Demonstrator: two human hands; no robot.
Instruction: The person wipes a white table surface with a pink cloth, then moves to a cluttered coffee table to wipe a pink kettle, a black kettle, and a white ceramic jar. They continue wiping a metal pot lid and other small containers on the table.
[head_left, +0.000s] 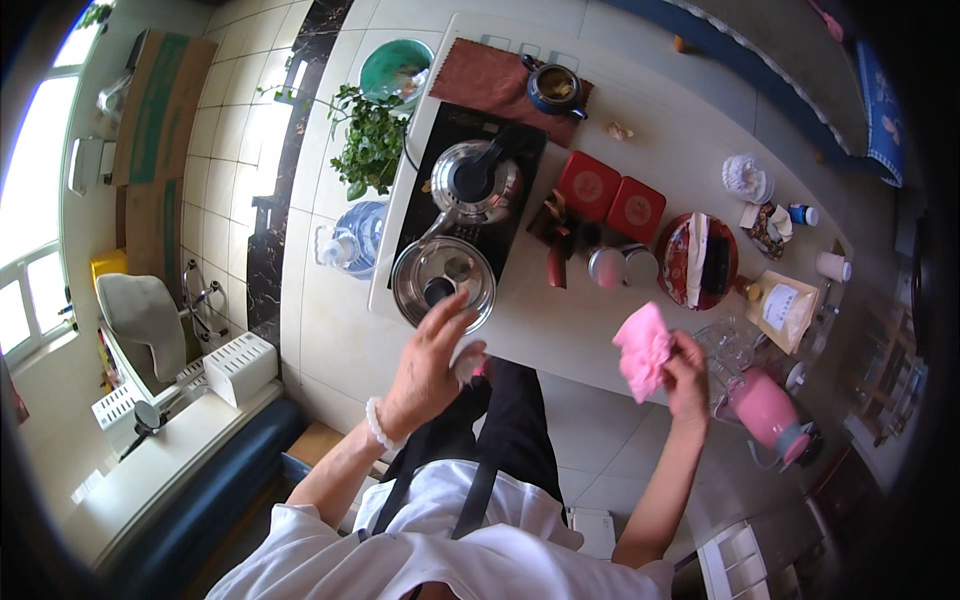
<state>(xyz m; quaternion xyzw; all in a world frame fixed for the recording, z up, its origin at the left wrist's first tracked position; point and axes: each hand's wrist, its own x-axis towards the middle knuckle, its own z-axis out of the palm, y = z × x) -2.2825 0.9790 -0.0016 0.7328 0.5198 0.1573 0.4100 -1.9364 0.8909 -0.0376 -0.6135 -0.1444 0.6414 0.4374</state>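
Note:
My left hand (424, 367), with a white bead bracelet, holds a small clear cup (469, 361) between thumb and fingers, just in front of a round steel pot (480, 304) with glassware in it. My right hand (686, 379) grips a crumpled pink cloth (643, 352) near the table's front edge. A steel kettle (495, 206) with a black lid and handle stands on the black cooktop (431, 161) behind the pot. Two red square tins (589, 187) and a pair of lidded jars (607, 267) are between the kettle and a round red tray (676, 289).
A small dark pot (553, 88) sits on a brown cloth (472, 75) at the back. Glass vessels (724, 341), a pink electric jug (765, 412) and a paper pouch (799, 296) stand to the right. A leafy plant (367, 142), green bin (386, 67) and water bottle (358, 238) are left of the table.

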